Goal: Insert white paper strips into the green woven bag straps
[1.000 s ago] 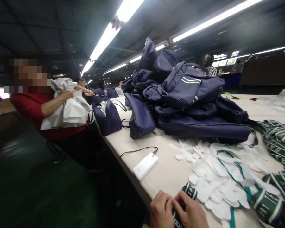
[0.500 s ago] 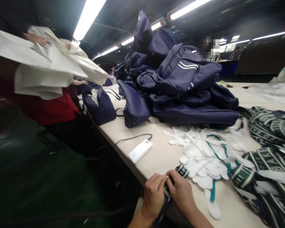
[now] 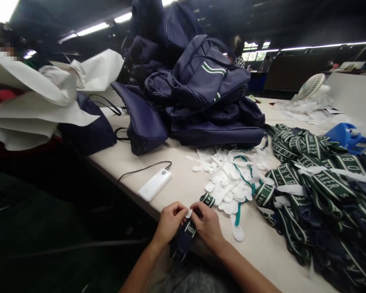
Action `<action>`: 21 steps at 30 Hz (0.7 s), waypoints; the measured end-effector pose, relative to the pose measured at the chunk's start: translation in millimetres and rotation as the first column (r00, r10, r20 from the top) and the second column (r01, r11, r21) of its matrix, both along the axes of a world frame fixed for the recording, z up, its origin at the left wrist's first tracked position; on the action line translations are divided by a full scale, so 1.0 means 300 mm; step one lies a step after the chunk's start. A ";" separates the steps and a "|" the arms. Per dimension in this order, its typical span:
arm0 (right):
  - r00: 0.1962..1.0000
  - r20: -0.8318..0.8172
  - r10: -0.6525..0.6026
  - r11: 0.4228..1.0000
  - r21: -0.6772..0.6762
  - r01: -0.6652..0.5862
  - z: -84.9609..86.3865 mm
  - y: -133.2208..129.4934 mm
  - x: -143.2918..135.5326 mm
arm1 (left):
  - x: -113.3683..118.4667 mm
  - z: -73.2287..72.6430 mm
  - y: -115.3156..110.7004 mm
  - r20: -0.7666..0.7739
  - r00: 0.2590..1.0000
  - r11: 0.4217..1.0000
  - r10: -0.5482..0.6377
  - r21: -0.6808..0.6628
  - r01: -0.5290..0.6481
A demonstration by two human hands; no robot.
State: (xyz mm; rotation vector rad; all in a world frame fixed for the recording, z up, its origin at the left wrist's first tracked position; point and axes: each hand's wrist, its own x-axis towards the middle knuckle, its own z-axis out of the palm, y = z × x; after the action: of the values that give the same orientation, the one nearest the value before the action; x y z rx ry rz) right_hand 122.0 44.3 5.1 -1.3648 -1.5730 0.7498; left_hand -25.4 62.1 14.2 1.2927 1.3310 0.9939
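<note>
At the table's near edge, my left hand [image 3: 170, 223] and my right hand [image 3: 208, 224] meet over a green and navy lettered webbing strap [image 3: 190, 230]. A small white piece [image 3: 189, 213] shows between my fingertips. The left thumb and forefinger pinch it from one side. My right fingers are closed at its other side, against the strap; exactly what they grip is partly hidden. One end of the strap [image 3: 208, 199] lies on the table beyond my hands. Just past it spreads a heap of white spoon-shaped pieces [image 3: 228, 191], with teal ribbon [image 3: 238, 215] among them.
A large pile of lettered straps [image 3: 326, 183] covers the right side. Navy bags [image 3: 201, 89] are stacked at the back. A white power bank [image 3: 155, 184] with a cable lies left. White sheets [image 3: 27, 101] hang over the far left. A blue tape dispenser [image 3: 349, 137] and fan [image 3: 312, 86] stand right.
The view has swung right, showing more of the strap pile, the fan and the blue dispenser. My fingertips have parted slightly, exposing the white piece. The white sheets at left have shifted and dropped lower.
</note>
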 end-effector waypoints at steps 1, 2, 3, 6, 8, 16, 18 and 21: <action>1.000 -0.018 -0.018 0.999 0.027 0.018 0.002 -0.012 0.001 | 0.004 0.004 -0.006 -0.003 1.000 1.000 0.027 0.007 -0.027; 0.999 -0.035 -0.035 0.998 0.054 0.037 0.003 -0.025 0.002 | 0.011 0.007 -0.015 -0.007 0.998 0.998 0.059 0.016 -0.059; 0.998 -0.049 -0.045 0.997 0.064 0.048 0.003 -0.041 0.003 | 0.021 0.009 -0.026 -0.011 0.996 0.995 0.092 0.028 -0.091; 0.998 -0.060 -0.022 0.997 -0.077 0.017 0.004 -0.082 0.010 | 0.059 0.015 -0.069 -0.019 0.986 0.985 0.164 0.062 -0.163; 0.998 -0.055 0.007 0.977 -0.211 -0.018 0.009 -0.094 0.013 | 0.086 0.021 -0.097 -0.019 0.983 0.980 0.185 0.079 -0.183; 0.994 0.104 -0.023 0.982 -0.185 0.042 -0.005 -0.055 -0.001 | 0.132 0.006 -0.126 0.106 0.956 0.959 0.272 0.044 -0.278; 0.993 0.115 -0.029 0.986 -0.157 0.047 -0.019 -0.051 -0.004 | 0.122 -0.010 -0.113 0.173 0.938 0.952 0.302 0.001 -0.307; 0.992 0.120 -0.025 0.988 -0.149 0.043 -0.018 -0.055 0.001 | 0.104 -0.022 -0.098 0.281 0.898 0.941 0.337 -0.088 -0.326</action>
State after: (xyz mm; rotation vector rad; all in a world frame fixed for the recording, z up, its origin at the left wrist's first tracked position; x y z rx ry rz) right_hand 122.5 27.8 -0.2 -1.5680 -1.6061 0.7930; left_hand 5.7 32.7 7.5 0.8591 1.3530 1.3327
